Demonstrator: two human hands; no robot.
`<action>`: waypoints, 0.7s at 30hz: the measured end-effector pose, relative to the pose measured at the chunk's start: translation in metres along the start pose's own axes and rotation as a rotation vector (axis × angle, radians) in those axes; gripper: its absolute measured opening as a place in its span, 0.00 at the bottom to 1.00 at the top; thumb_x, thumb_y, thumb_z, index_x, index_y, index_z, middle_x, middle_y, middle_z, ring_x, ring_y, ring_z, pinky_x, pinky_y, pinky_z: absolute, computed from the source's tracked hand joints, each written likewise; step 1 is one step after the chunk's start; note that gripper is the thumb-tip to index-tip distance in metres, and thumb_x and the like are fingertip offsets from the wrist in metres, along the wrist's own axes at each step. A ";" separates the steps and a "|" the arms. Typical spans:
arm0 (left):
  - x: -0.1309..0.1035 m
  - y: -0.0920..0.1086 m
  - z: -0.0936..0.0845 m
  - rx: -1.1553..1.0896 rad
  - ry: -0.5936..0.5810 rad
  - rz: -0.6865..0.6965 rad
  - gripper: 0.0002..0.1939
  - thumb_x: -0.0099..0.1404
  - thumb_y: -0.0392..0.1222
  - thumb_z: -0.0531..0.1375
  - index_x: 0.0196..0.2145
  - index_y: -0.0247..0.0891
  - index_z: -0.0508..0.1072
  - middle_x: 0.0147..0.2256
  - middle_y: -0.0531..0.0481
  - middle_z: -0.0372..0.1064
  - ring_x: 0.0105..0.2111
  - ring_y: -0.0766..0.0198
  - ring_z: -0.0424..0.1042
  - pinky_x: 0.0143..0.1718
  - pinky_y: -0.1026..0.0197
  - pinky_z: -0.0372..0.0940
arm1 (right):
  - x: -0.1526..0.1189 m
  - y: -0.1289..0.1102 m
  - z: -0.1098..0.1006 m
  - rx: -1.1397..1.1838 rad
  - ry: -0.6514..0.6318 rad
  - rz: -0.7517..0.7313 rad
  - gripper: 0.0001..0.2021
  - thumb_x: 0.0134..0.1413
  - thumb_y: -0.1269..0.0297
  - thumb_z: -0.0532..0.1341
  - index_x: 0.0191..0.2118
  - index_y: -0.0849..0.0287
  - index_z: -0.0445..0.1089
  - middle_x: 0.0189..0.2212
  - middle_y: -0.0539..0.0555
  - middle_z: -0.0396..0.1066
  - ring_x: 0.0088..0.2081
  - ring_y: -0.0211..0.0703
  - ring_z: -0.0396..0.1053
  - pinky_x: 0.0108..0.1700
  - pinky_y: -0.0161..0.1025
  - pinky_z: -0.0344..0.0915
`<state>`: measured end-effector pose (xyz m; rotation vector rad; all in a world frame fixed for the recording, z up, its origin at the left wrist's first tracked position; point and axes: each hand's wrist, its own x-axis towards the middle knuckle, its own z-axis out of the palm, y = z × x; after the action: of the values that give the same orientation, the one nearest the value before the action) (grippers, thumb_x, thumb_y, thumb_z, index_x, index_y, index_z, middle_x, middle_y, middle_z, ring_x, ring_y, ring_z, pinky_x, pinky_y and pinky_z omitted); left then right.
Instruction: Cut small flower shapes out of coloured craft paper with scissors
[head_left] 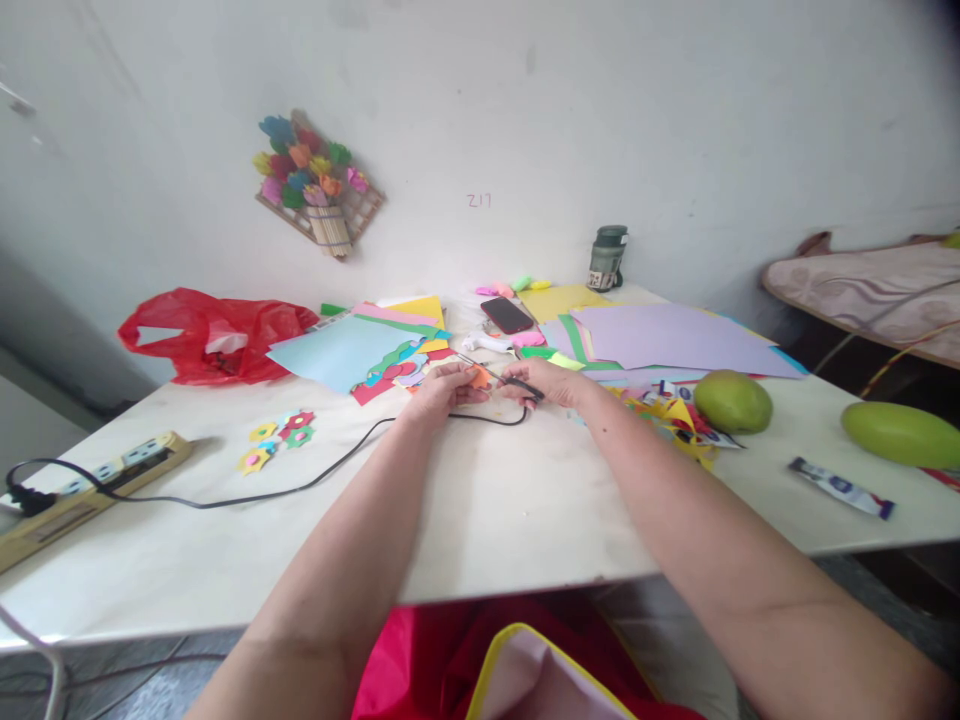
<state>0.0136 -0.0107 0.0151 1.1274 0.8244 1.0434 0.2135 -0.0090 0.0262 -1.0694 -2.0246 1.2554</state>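
Observation:
Near the middle of the table, my left hand (pixel 444 392) pinches a small piece of orange paper (pixel 481 377). My right hand (pixel 546 384) is closed on black-handled scissors (pixel 523 388), whose blades point left and lie at the orange paper. Colored paper scraps (pixel 390 374) lie just beyond my left hand, and a white glue gun (pixel 487 344) rests behind both hands. A black cord (pixel 300 488) runs in front of my left hand. To the left sit several small paper flowers (pixel 298 436).
A power strip (pixel 97 490) and red plastic bag (pixel 225 340) are at left. Colored sheets (pixel 667 335), a phone (pixel 507 315) and a dark bottle (pixel 607 258) stand or lie behind. Right are more scraps (pixel 679 415), green fruits (pixel 733 401) and a tube (pixel 841 488).

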 end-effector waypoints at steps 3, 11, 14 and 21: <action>0.001 -0.001 0.000 -0.008 -0.008 -0.002 0.09 0.51 0.38 0.67 0.26 0.32 0.69 0.24 0.46 0.74 0.21 0.64 0.74 0.31 0.61 0.70 | 0.000 -0.001 0.000 0.009 0.005 0.007 0.13 0.43 0.59 0.67 0.25 0.62 0.65 0.14 0.43 0.56 0.15 0.28 0.54 0.17 0.28 0.54; 0.002 -0.002 0.000 -0.030 -0.012 -0.005 0.09 0.51 0.37 0.66 0.26 0.33 0.69 0.23 0.48 0.73 0.21 0.63 0.74 0.30 0.62 0.70 | -0.003 -0.006 0.001 0.058 -0.003 0.037 0.10 0.49 0.64 0.62 0.24 0.61 0.63 0.13 0.44 0.57 0.15 0.28 0.56 0.16 0.27 0.55; 0.001 -0.002 0.000 -0.030 -0.009 -0.009 0.08 0.51 0.36 0.66 0.26 0.33 0.69 0.22 0.49 0.72 0.21 0.64 0.74 0.30 0.62 0.70 | -0.005 -0.011 0.002 0.050 -0.001 0.055 0.10 0.49 0.65 0.62 0.23 0.61 0.61 0.13 0.43 0.57 0.14 0.28 0.55 0.15 0.27 0.53; 0.001 -0.001 0.001 -0.018 -0.010 -0.019 0.09 0.51 0.36 0.66 0.26 0.33 0.69 0.23 0.48 0.73 0.21 0.63 0.74 0.31 0.61 0.70 | -0.006 -0.014 0.003 0.033 -0.002 0.079 0.11 0.47 0.63 0.64 0.23 0.61 0.62 0.13 0.42 0.56 0.14 0.28 0.55 0.16 0.27 0.53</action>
<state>0.0146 -0.0104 0.0140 1.1063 0.8148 1.0272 0.2099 -0.0186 0.0373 -1.1435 -1.9728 1.3254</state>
